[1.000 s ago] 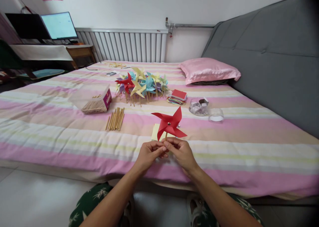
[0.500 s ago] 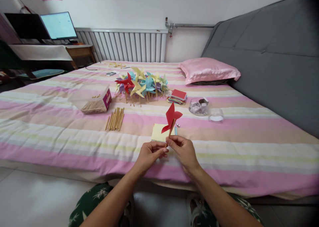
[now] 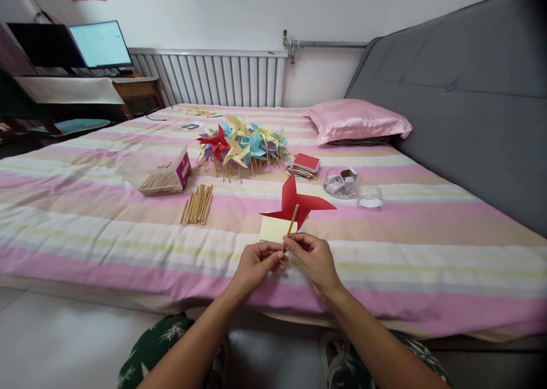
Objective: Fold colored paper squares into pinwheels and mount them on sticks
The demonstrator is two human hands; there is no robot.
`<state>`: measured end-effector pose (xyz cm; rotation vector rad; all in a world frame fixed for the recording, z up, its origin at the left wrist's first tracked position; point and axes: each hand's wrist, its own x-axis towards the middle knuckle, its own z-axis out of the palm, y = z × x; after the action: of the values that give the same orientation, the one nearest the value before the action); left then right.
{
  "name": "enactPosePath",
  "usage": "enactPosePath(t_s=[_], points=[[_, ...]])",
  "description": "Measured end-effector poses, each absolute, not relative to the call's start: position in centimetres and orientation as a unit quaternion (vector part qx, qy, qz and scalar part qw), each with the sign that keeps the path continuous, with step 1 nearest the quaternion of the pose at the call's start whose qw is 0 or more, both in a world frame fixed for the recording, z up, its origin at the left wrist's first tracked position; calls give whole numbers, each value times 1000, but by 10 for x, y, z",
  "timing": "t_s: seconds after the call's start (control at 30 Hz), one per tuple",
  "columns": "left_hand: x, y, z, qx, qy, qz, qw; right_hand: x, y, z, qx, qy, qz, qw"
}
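A red paper pinwheel [image 3: 290, 198] on a thin wooden stick is held up over the near part of the bed, its stick side toward me. My right hand [image 3: 311, 259] pinches the stick between thumb and fingers. Just to its left, my left hand [image 3: 261, 265] has its thumb and fingers closed around the stick's lower end. Behind the pinwheel lies a pale yellow stack of paper squares [image 3: 273, 230], partly covered by the red blades. Something light blue peeks out at the stack's right edge.
Farther back stand several finished pinwheels [image 3: 239, 144]. At left are a clear box of thin sticks [image 3: 162, 178] and a bundle of wooden sticks [image 3: 198, 205]. To the right sit coloured paper squares [image 3: 305, 162], a clear bowl [image 3: 341, 184], a tape roll [image 3: 370, 197] and a pink pillow [image 3: 359, 121].
The red pinwheel's blades have turned, from a narrow side view to a wide, spread view. Both hands have stayed in nearly the same place on the stick.
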<state>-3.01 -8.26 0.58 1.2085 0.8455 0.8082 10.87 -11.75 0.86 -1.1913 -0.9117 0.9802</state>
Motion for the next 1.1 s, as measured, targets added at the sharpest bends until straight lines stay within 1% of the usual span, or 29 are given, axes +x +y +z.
enactPosePath(t_s=[0.3,0.4,0.57,0.8,1.1], points=[[-30,-82,10,539,370,366,663,104,-118,6,-503,-441,451,591],[-31,-82,11,542,365,360,665,103,-118,4,-495,-443,456,593],[-32,-83,11,544,348,356,675,104,-119,5,-512,-446,436,591],[-31,-83,10,534,365,366,669,106,-120,7,-527,-443,426,587],[-32,-82,16,521,420,438,600,106,-120,7,-540,-469,408,567]])
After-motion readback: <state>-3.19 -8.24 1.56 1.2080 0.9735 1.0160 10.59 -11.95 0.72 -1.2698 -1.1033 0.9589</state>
